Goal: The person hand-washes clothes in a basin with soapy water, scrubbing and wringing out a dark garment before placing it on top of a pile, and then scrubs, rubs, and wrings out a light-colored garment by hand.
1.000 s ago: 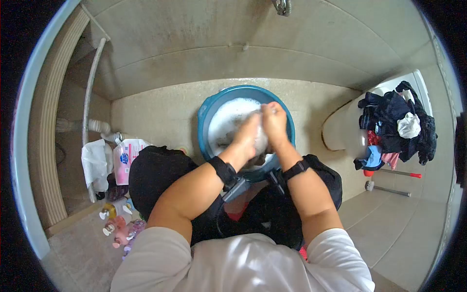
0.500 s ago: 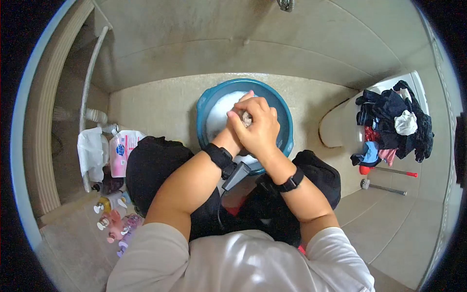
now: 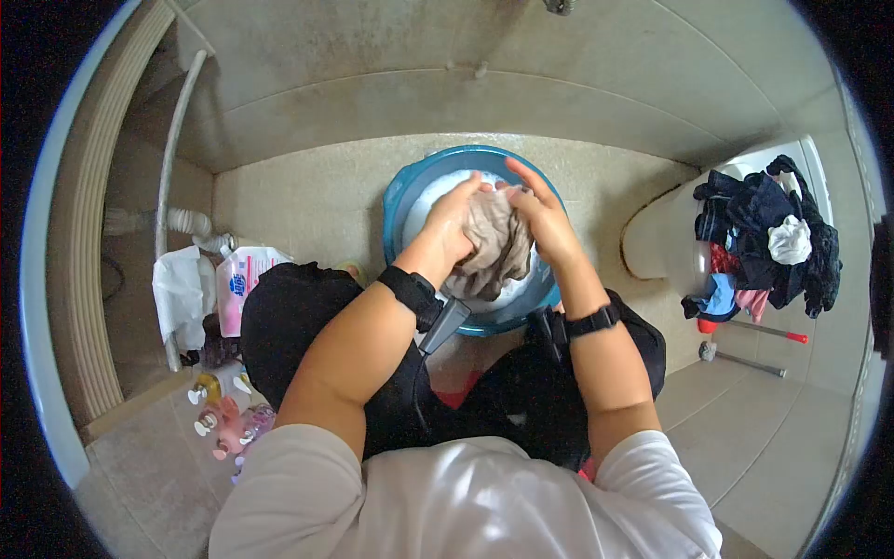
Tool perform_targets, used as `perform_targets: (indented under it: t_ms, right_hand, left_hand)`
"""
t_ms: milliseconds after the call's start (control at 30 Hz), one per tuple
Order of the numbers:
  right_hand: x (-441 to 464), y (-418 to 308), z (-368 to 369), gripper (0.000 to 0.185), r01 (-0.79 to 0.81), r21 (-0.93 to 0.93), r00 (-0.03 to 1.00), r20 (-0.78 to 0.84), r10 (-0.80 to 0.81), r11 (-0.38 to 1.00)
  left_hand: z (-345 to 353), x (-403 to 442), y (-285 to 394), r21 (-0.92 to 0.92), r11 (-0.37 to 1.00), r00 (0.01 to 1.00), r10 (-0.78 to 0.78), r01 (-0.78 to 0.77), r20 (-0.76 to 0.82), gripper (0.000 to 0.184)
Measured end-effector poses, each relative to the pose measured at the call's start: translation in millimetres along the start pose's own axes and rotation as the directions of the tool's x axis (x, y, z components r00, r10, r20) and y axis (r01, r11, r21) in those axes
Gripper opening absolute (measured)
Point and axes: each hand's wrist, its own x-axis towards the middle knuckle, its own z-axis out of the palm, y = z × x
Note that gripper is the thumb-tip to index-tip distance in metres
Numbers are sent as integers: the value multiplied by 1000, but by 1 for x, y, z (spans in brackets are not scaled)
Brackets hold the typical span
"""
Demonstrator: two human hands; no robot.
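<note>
Head view: a blue basin (image 3: 392,219) stands on the pale floor (image 3: 298,172), its near rim close to the knees of the black trousers (image 3: 296,307), which hem in that side. Beyond the far rim a narrow strip of floor runs to the tiled wall (image 3: 372,74); wider stretches of floor separate the basin from the pink-and-white pouch (image 3: 233,312) on the left and the white fixture (image 3: 649,244) on the right. Inside the rim, white suds (image 3: 430,197) surround a crumpled beige cloth (image 3: 494,247), held up between the two hands over the basin. The left hand (image 3: 452,222) has its grip closed on the cloth's left side, fingers over the top and thumb lower down. The right hand (image 3: 545,219) holds the upper right edge in a looser grip, part closed, with one finger stretched away from the fabric. A pile of dark clothes (image 3: 745,256) topped by a white crumpled piece (image 3: 790,240) lies on the fixture, and pump bottles (image 3: 223,419) cluster at lower left. Half a second ago the right hand was clasped over the left around a small bunch; now the hands are apart and the cloth is spread loosely between them.
</note>
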Motion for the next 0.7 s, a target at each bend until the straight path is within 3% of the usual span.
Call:
perform_targets:
  t_ms: [33,100,133,167,200,233,267,300,367,400,500,533,567,600,633,667,700]
  right_hand:
    - [-7,-8,11,34,214,-100,976,61,-209,972]
    - [-30,-28,39,24,511,-511,854,210,-476,691]
    - [-49,-52,62,12,483,-700,840,201,-504,526]
    - [-53,-52,71,17,450,-784,798,138,-586,428]
    - [-47,-43,68,20,432,-748,800,60,-596,504]
    - [-35,-32,63,22,417,-703,800,-16,-599,576]
    - [-27,-23,56,24,387,-604,823,-115,-557,697]
    - [-8,0,37,25,397,-619,810,-111,-576,678]
    - [18,24,-1,25,-8,-497,909,-366,-201,868]
    - [20,33,-8,25,-2,-485,907,-369,-203,874]
    - [19,38,-14,22,-56,-574,974,-212,-83,817]
    - [13,30,-13,29,-51,-396,994,-106,10,917]
    - [8,20,-12,40,-73,-204,997,17,78,976]
    - [1,9,-9,68,6,-141,990,139,13,990]
    - [-1,11,-10,81,261,-365,961,187,-205,894]
    - [-2,12,-9,76,311,-486,950,185,-251,817]
    - [-4,13,-9,71,350,-595,936,188,-299,723]
  left_hand:
    - [-2,2,3,55,998,999,24,-22,-22,42]
    - [-6,-6,4,99,995,988,-9,-6,153,42]
    - [13,-31,2,-15,994,950,-97,107,298,49]
    - [-8,-8,-7,-2,998,750,-44,60,660,45]
    - [-32,24,-25,265,918,832,111,-295,543,40]
    - [-24,24,-31,536,648,830,307,-540,466,36]
    - [-20,19,-34,-49,998,972,58,-48,226,21]
    - [-2,8,-33,-62,998,999,19,-16,46,19]
    - [-2,10,-45,282,954,995,95,-98,26,21]
    - [16,-5,-45,420,893,983,184,-161,-14,17]
    - [2,-3,-29,407,912,996,75,-48,-50,18]
    - [1,-3,-19,337,942,999,18,-1,-47,23]
    - [1,-3,-10,294,955,998,-21,39,-65,41]
    - [6,-9,3,229,973,999,-27,35,-37,55]
    - [7,-14,11,161,986,999,-33,34,-11,69]
    - [7,-17,12,254,967,989,-25,-13,146,88]
    - [10,-21,11,253,967,989,-25,-14,149,88]
